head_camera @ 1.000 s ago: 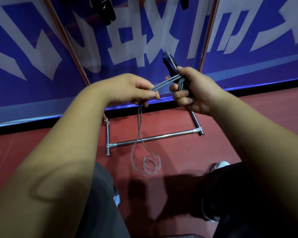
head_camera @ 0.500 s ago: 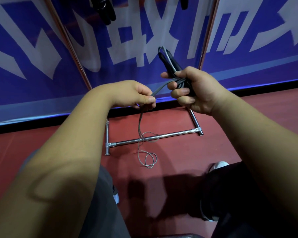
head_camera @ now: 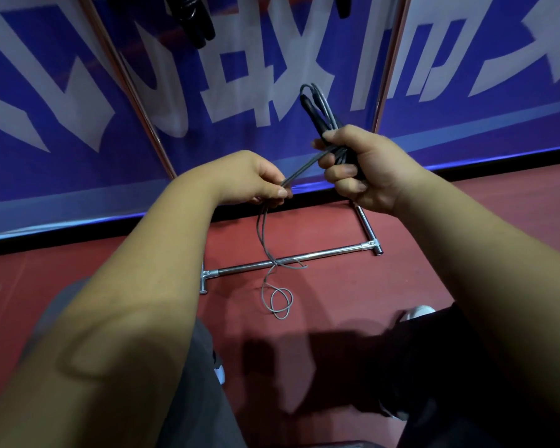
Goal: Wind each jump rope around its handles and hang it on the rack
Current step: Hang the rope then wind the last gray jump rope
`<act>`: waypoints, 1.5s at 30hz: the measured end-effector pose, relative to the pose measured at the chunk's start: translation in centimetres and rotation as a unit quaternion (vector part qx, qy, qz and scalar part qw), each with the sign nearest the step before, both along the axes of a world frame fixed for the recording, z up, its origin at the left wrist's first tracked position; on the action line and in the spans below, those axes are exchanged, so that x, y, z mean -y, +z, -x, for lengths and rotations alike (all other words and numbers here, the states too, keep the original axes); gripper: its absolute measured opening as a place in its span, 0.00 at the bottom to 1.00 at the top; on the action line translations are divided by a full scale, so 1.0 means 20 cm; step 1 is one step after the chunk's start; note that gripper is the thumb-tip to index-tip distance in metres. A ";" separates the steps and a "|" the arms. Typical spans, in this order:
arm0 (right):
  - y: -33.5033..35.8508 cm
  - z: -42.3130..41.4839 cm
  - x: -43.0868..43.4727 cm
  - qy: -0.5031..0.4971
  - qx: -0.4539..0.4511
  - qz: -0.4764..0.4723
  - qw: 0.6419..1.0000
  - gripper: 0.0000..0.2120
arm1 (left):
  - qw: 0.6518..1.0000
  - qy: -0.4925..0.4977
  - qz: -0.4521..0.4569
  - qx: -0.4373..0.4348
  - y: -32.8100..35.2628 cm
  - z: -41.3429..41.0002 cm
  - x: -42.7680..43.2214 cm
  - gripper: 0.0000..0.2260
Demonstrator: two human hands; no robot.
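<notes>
Partway: right hand [head_camera: 366,169] grips handles [head_camera: 317,114], few turns wound; left hand [head_camera: 253,179] pinches rope [head_camera: 307,168]; slack tail loops on floor [head_camera: 434,253] across rack [head_camera: 320,253] bar; hanging undone.

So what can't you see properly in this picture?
All in the head view:
- Lower ends of the handles: covered by the right hand.
- How many turns of rope are wound on: the same hand hides them.
- Top of the rack: cut off by the upper edge.
- Black things hanging above: cut off too, so I can't tell what they are.
</notes>
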State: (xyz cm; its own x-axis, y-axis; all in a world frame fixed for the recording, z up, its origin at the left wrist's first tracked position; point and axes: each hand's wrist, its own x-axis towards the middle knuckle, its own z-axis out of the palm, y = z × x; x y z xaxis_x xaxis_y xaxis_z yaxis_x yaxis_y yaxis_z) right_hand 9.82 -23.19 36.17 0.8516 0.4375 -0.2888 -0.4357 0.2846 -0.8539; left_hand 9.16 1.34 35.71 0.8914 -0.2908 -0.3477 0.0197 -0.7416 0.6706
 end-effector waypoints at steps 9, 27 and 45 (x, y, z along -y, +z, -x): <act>0.04 0.06 0.00 0.120 0.001 0.041 0.992 0.05 | 0.994 0.059 -0.052 0.071 -0.04 -0.04 0.06 0.07; -0.13 0.13 -0.08 0.304 -0.038 0.277 0.911 0.09 | 0.987 -0.031 0.134 0.088 0.17 0.05 0.09 0.09; -0.12 0.01 -0.10 -0.024 -0.016 0.065 0.997 0.32 | 0.992 0.094 0.082 -0.015 0.07 0.04 0.14 0.09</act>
State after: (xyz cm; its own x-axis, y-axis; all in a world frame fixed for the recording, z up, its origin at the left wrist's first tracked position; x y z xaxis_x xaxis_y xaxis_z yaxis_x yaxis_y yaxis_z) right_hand 9.56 -21.28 33.82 0.8599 0.3537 -0.3681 -0.4521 0.1930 -0.8708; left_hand 8.40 -1.46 37.07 0.9249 -0.1752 -0.3375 0.1698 -0.6037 0.7789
